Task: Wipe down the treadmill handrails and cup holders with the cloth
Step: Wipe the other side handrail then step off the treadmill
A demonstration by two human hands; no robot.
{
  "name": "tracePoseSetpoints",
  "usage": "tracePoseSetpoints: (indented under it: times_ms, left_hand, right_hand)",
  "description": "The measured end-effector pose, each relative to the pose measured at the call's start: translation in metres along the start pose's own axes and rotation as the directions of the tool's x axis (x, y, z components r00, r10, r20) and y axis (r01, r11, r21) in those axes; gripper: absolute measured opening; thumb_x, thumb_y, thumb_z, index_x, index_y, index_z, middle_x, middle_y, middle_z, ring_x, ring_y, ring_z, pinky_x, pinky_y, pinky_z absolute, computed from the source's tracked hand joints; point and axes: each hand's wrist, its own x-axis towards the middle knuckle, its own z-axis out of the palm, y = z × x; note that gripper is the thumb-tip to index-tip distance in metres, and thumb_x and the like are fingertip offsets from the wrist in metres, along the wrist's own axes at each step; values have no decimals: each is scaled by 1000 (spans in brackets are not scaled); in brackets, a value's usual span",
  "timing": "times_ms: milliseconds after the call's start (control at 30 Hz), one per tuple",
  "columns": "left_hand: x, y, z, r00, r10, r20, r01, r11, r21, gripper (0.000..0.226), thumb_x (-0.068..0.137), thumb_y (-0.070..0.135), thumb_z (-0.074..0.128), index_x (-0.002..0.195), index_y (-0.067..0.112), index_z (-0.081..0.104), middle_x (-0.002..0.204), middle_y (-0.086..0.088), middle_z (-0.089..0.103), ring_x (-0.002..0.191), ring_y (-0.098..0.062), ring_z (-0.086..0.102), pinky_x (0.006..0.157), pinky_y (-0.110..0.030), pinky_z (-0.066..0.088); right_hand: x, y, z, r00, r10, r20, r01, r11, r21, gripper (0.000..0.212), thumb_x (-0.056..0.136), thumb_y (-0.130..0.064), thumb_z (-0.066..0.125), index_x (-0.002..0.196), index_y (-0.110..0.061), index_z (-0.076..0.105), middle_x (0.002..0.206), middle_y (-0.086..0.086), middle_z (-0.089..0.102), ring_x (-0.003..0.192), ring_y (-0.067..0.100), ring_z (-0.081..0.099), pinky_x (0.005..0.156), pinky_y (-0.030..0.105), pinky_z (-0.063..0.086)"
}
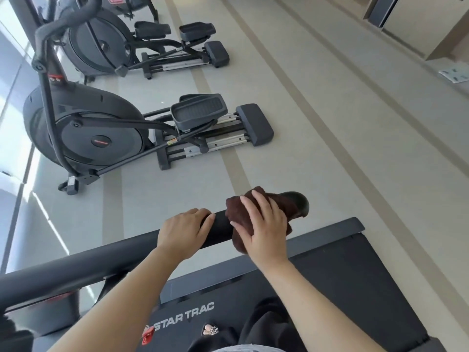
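Observation:
A black treadmill handrail (96, 260) runs from the lower left up to its rounded end at the right. A dark brown cloth (234, 212) is wrapped over the rail just short of that end. My right hand (264, 224) presses on the cloth and grips it around the rail. My left hand (184, 231) clasps the bare rail just left of the cloth. No cup holder shows in this view.
The treadmill belt and deck (355, 275) with white lettering lie below the rail, and my feet stand on it. Two elliptical trainers (101, 130) stand on the grey floor to the left. A wall and cabinet (418, 26) run along the upper right.

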Motion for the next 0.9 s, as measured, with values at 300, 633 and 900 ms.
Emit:
tracePoseSetpoints:
  times_ms: [300, 633, 900]
  left_hand:
    - [0, 0, 2, 1000, 17, -1, -17, 1000, 12, 45, 92, 51, 14, 104, 32, 53, 98, 9, 63, 82, -22, 61, 59, -31, 34]
    - [1, 0, -2, 997, -1, 73, 1, 1000, -1, 44, 94, 51, 16, 108, 32, 53, 104, 6, 63, 86, -23, 60, 63, -31, 36]
    - [0, 12, -16, 992, -31, 124, 55, 980, -194, 38, 95, 45, 30, 120, 27, 52, 125, 2, 55, 105, -20, 54, 84, -35, 44]
  right_hand:
    - [26, 26, -19, 971, 229, -70, -234, 970, -65, 50, 88, -47, 54, 130, -22, 50, 137, 9, 48, 119, 35, 46, 92, 54, 41]
    - [47, 8, -14, 973, 202, 108, -185, 971, -151, 49, 82, -54, 54, 127, -34, 51, 135, -1, 50, 121, 27, 45, 96, 51, 34]
    - [30, 18, -30, 981, 155, 115, -152, 988, -37, 43, 87, -41, 58, 127, -28, 50, 134, -1, 50, 116, 29, 46, 87, 48, 38]
